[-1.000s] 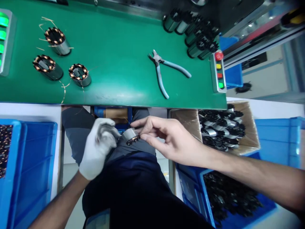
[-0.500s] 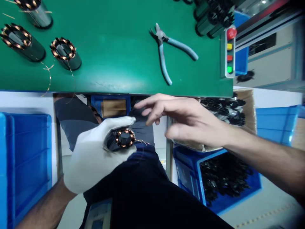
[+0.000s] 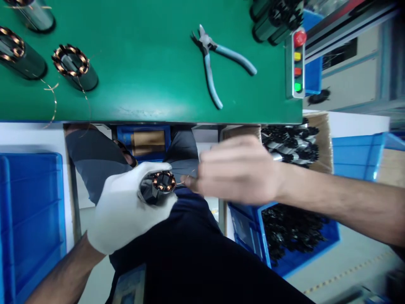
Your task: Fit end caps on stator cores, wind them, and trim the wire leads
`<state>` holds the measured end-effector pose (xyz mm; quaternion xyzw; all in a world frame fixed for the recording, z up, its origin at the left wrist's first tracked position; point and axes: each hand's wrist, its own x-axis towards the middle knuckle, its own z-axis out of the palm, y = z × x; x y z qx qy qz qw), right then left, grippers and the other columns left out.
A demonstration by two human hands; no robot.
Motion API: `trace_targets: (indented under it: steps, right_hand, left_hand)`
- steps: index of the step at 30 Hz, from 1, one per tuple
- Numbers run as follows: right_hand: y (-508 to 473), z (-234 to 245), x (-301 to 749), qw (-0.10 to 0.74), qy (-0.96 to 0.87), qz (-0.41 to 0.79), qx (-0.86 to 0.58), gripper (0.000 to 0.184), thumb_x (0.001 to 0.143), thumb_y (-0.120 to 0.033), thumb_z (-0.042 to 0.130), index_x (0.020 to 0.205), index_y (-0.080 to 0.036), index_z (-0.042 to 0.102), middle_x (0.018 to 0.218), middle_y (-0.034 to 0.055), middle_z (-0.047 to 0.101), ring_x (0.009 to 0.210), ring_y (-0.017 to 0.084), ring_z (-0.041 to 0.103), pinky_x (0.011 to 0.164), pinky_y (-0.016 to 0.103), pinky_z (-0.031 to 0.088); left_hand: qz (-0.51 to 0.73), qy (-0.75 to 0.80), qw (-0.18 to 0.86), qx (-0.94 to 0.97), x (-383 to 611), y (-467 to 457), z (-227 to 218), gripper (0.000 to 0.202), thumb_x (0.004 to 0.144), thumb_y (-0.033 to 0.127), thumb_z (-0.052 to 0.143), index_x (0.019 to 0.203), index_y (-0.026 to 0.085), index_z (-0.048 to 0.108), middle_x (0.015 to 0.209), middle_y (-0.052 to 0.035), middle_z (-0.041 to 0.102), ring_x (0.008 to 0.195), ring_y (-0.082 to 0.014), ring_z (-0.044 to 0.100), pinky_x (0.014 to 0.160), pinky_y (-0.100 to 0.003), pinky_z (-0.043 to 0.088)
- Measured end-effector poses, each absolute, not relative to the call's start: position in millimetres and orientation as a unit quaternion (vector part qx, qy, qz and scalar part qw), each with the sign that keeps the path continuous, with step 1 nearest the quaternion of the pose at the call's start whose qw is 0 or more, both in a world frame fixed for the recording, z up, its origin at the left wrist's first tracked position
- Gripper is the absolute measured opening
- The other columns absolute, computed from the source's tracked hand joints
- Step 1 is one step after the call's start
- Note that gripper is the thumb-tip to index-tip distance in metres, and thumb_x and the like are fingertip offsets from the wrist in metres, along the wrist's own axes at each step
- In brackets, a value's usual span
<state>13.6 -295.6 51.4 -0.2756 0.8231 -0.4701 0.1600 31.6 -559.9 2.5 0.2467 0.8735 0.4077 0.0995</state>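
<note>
My left hand (image 3: 126,209), in a white glove, is wrapped round a motor stator (image 3: 158,185), a dark cylinder with copper windings showing at its end. From the stator's right side a thin copper wire (image 3: 181,183) runs to my right hand (image 3: 234,171). The bare right hand is blurred, its fingers curled and the thumb and fingertips pinched at the wire. Both hands are over my lap, in front of the bench edge. On the green bench (image 3: 142,63) lie diagonal cutters (image 3: 207,59) with light blue handles, spread apart.
More wound stators (image 3: 75,66) stand at the bench's left, trailing wires. Dark cylinders (image 3: 275,21) are grouped at the back right beside a button box (image 3: 295,63). Below are a carton (image 3: 324,143) of parts, a blue bin (image 3: 265,236) of black pieces and a blue crate (image 3: 34,211).
My right hand has moved down and left, and its spread fingers have closed on the copper wire. The left hand keeps its hold on the stator. The whole view has shifted slightly.
</note>
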Motion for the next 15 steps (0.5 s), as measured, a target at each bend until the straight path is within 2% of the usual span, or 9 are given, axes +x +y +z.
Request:
trace_targets:
  steps: [2, 3, 5, 6, 8, 9, 11, 13, 15]
  right_hand:
    - [-286, 53, 7, 0.130, 0.827, -0.491, -0.241, 0.036, 0.094, -0.041, 0.099, 0.075, -0.023, 0.075, 0.080, -0.0005, 0.063, 0.076, 0.014, 0.056, 0.062, 0.029, 0.042]
    - [-282, 51, 5, 0.154, 0.812, -0.529, -0.192, 0.039, 0.091, -0.051, 0.100, 0.079, -0.021, 0.078, 0.089, 0.0020, 0.070, 0.083, 0.015, 0.063, 0.065, 0.028, 0.047]
    - [-279, 44, 5, 0.290, 0.737, -0.607, -0.075, 0.049, 0.093, -0.066, 0.094, 0.088, -0.019, 0.082, 0.101, 0.0061, 0.078, 0.088, 0.017, 0.073, 0.065, 0.026, 0.055]
    - [-281, 39, 7, 0.377, 0.678, -0.630, -0.027, 0.051, 0.095, -0.068, 0.090, 0.092, -0.018, 0.083, 0.100, 0.0064, 0.081, 0.084, 0.016, 0.075, 0.062, 0.025, 0.057]
    - [-287, 31, 13, 0.507, 0.574, -0.643, 0.029, 0.054, 0.096, -0.071, 0.087, 0.099, -0.018, 0.082, 0.090, 0.0043, 0.082, 0.066, 0.013, 0.071, 0.054, 0.024, 0.056]
    - [-292, 28, 17, 0.532, 0.551, -0.642, 0.027, 0.054, 0.096, -0.071, 0.086, 0.101, -0.017, 0.081, 0.084, 0.0024, 0.080, 0.056, 0.011, 0.065, 0.049, 0.023, 0.053]
    - [-300, 28, 24, 0.481, 0.612, -0.627, -0.030, 0.048, 0.103, -0.066, 0.080, 0.095, -0.018, 0.077, 0.072, -0.0027, 0.072, 0.047, 0.008, 0.053, 0.044, 0.022, 0.046]
    - [-304, 35, 27, 0.382, 0.709, -0.583, -0.111, 0.043, 0.109, -0.054, 0.075, 0.081, -0.022, 0.070, 0.064, -0.0058, 0.061, 0.049, 0.008, 0.048, 0.047, 0.022, 0.042]
    - [-301, 45, 26, 0.313, 0.766, -0.533, -0.174, 0.047, 0.110, -0.040, 0.074, 0.068, -0.024, 0.060, 0.060, -0.0056, 0.051, 0.053, 0.010, 0.045, 0.050, 0.023, 0.041]
  left_hand:
    - [0.431, 0.868, 0.071, 0.237, 32, -565, 2, 0.032, 0.096, 0.026, 0.084, 0.127, 0.028, 0.080, 0.128, 0.0006, 0.089, 0.111, -0.0225, 0.088, 0.105, -0.032, 0.070]
    - [0.442, 0.862, 0.050, 0.243, 31, -568, 2, 0.031, 0.097, 0.022, 0.086, 0.127, 0.030, 0.080, 0.136, 0.0011, 0.087, 0.119, -0.0221, 0.087, 0.109, -0.031, 0.068]
    - [0.462, 0.837, 0.022, 0.294, 27, -573, 3, 0.029, 0.100, 0.015, 0.082, 0.122, 0.033, 0.081, 0.144, 0.0036, 0.084, 0.126, -0.0209, 0.085, 0.112, -0.030, 0.067]
    - [0.461, 0.826, 0.022, 0.324, 25, -574, 4, 0.028, 0.102, 0.015, 0.080, 0.124, 0.034, 0.081, 0.144, 0.0036, 0.084, 0.127, -0.0213, 0.085, 0.111, -0.031, 0.068]
    - [0.437, 0.822, 0.035, 0.364, 22, -574, 7, 0.027, 0.106, 0.024, 0.073, 0.130, 0.034, 0.081, 0.140, 0.0010, 0.086, 0.124, -0.0240, 0.086, 0.107, -0.034, 0.071]
    - [0.419, 0.826, 0.035, 0.376, 21, -572, 8, 0.027, 0.107, 0.029, 0.071, 0.131, 0.033, 0.081, 0.136, -0.0004, 0.087, 0.120, -0.0255, 0.087, 0.104, -0.036, 0.072]
    - [0.376, 0.853, 0.017, 0.363, 23, -568, 9, 0.027, 0.103, 0.033, 0.073, 0.128, 0.032, 0.081, 0.125, -0.0017, 0.089, 0.109, -0.0271, 0.089, 0.095, -0.036, 0.073]
    - [0.350, 0.879, 0.016, 0.324, 27, -563, 9, 0.028, 0.094, 0.033, 0.077, 0.121, 0.030, 0.080, 0.112, -0.0010, 0.090, 0.094, -0.0266, 0.089, 0.084, -0.035, 0.072]
    - [0.357, 0.886, 0.061, 0.290, 31, -561, 8, 0.030, 0.089, 0.034, 0.077, 0.119, 0.029, 0.079, 0.102, 0.0002, 0.090, 0.082, -0.0248, 0.087, 0.076, -0.033, 0.070]
